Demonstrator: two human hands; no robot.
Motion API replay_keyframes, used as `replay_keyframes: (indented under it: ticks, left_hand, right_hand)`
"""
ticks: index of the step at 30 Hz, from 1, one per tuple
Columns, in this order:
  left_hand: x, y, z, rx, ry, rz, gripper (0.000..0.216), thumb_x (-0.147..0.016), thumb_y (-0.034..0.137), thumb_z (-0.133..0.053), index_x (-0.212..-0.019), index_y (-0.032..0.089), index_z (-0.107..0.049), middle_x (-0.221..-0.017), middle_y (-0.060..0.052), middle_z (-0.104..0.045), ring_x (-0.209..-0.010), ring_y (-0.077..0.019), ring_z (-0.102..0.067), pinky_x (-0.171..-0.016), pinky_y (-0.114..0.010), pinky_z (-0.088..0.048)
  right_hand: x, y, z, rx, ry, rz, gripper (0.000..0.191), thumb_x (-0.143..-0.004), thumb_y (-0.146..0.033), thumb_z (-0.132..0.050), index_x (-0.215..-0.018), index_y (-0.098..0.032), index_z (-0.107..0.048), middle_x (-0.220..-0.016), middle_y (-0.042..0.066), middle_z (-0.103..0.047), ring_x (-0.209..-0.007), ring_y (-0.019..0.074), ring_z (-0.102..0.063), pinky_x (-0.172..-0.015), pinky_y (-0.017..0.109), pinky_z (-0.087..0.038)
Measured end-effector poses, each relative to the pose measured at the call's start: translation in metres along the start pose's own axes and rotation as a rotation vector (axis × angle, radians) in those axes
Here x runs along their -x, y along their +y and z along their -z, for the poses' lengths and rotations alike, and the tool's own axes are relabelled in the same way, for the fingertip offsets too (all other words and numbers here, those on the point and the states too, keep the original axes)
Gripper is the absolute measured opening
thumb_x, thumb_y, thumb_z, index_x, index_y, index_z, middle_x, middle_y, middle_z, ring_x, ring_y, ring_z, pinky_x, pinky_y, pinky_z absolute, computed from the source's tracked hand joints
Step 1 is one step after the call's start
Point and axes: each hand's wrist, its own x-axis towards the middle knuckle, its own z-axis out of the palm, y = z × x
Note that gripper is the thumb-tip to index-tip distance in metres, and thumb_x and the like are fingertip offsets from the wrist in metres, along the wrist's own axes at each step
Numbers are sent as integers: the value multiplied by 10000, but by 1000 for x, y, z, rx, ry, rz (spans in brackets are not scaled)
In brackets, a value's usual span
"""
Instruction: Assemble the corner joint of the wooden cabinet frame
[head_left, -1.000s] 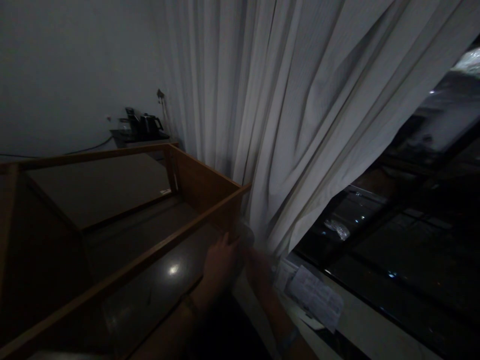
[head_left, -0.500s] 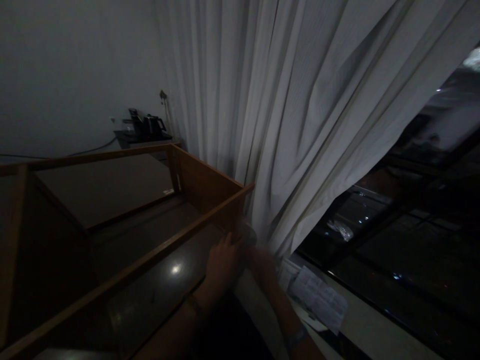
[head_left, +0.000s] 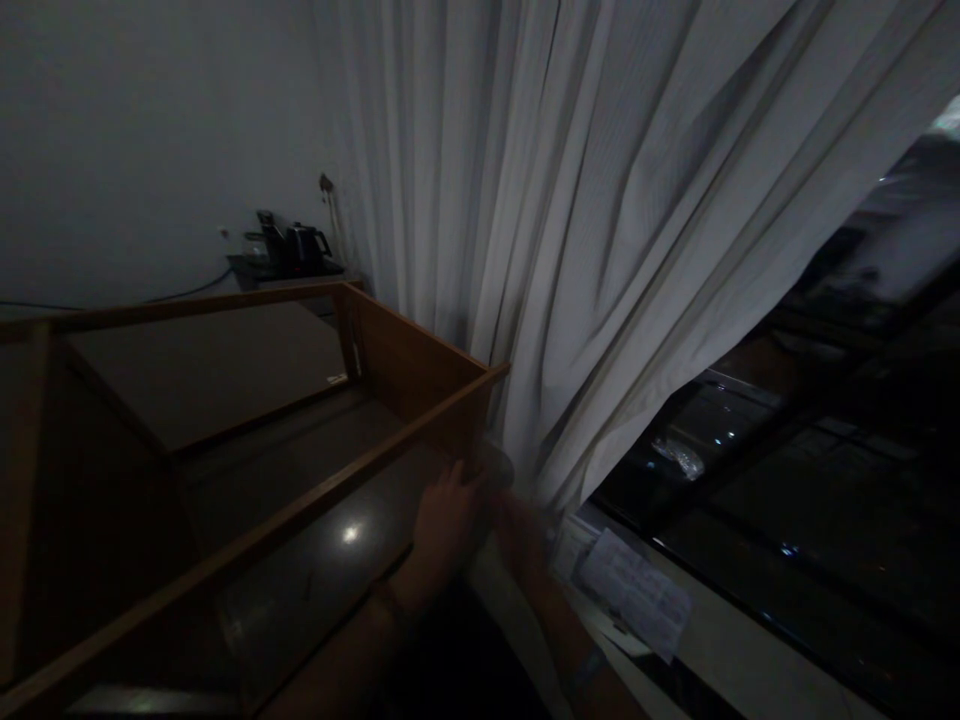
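Note:
In the dim light, my left hand (head_left: 444, 508) reaches to the near right corner of a wooden furniture frame (head_left: 352, 480), its fingers bent toward a blurred greyish thing (head_left: 496, 462) by the corner. What that thing is, I cannot make out. My right hand (head_left: 521, 545) is close beside it on the right, smeared by motion, so its fingers do not show clearly. Both hands are below the frame's corner end and in front of the pale curtain (head_left: 525, 250).
Printed paper sheets (head_left: 637, 590) lie on a pale ledge at my right, by a dark window (head_left: 795, 500). Behind the frame, a black kettle (head_left: 306, 248) stands on a small dark table (head_left: 251, 275) against the wall.
My right hand has shifted slightly left and down. My left hand stays in nearly the same place.

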Motion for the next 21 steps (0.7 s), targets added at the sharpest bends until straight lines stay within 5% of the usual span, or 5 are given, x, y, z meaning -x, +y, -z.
replay_keyframes:
  ticks: [9,21]
  left_hand:
    - [0,0,1,19,-10,9,379,-911,325,-412,-1280,318,-498,-1299,-79,-472,-1091,-202,-517,-884,-311,-430]
    - [1,3,9,-6,-51,40,405,-892,299,-448,-1294,346,-482,-1286,-78,-475,-1080,-214,-511,-856,-312,-446]
  right_hand:
    - [-2,-6,-1,-263,-35,-118,408,-961,-455,-304,-797,-196,-573,-724,27,-628,-614,142,-557,-562,239,-417]
    - [-4,-5,0,-267,-48,-126,460,-957,-493,-278,-780,-197,-583,-632,9,-598,-574,140,-548,-521,228,-405]
